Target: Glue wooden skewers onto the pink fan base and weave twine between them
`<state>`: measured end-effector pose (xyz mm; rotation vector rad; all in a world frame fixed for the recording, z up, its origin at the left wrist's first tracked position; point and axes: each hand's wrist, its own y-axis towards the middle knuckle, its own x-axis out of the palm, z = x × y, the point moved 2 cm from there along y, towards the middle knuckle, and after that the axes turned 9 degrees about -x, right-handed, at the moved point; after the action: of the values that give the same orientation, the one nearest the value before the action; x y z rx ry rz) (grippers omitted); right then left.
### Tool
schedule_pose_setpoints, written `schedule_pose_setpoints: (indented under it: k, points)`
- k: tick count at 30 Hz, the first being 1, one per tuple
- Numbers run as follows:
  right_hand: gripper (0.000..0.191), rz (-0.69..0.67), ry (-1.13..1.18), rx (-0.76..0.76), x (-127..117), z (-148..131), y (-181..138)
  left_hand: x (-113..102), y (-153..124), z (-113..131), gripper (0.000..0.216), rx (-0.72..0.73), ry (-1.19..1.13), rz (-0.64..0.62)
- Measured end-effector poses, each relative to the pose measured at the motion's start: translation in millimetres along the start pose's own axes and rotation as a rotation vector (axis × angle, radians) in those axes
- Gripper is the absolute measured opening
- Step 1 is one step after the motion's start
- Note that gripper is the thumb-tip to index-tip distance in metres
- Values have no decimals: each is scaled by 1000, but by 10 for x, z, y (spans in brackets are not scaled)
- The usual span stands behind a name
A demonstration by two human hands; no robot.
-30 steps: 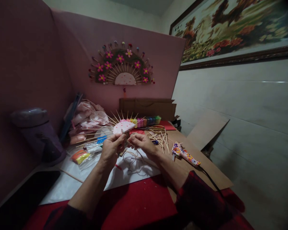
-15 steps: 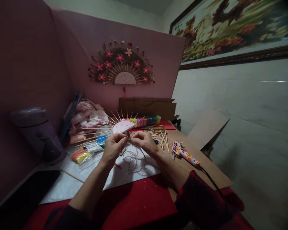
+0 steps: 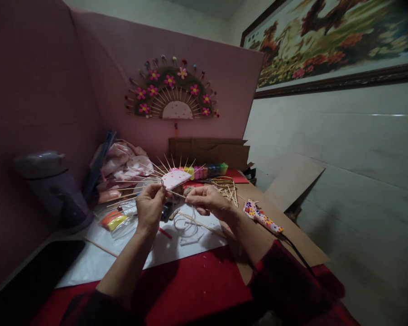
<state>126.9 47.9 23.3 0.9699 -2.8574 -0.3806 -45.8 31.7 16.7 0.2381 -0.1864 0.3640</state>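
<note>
A thin length of twine (image 3: 175,194) is stretched between my two hands. My left hand (image 3: 148,208) pinches it, and a small bent loop sticks up above the fingertips. My right hand (image 3: 210,201) grips the other part between thumb and fingers, lower and to the right. Just behind them lies a half-round fan base (image 3: 176,179) in white, red-dotted cloth, with thin sticks (image 3: 172,161) spreading out from it. Loose loops of pale cord (image 3: 186,228) rest on the white sheet (image 3: 204,243) below my hands.
A flowered glue gun (image 3: 263,217) with a black cable lies on cardboard at the right. Loose sticks (image 3: 229,190) are behind my right hand. A purple tumbler (image 3: 56,190) and a dark phone (image 3: 44,267) stand left. A finished-looking flowered fan (image 3: 171,90) hangs on the pink board.
My hands were close together at the fan base's lower edge. Now they are apart, the left moved left, the right slightly right, with twine stretched between them.
</note>
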Motion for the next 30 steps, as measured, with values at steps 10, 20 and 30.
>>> schedule_pose_setpoints:
  k: [10,20,30]
  points:
    - [27,140,-807,-225,123,80,-19,65,-56,48,43,-353,-253,-257]
    - [39,276,-60,-200,233,141,49,159,-138,-43,36,-253,-90,-382]
    - [10,304,-715,-259,129,32,-10,127,-70,-114,14,-72,188,-219]
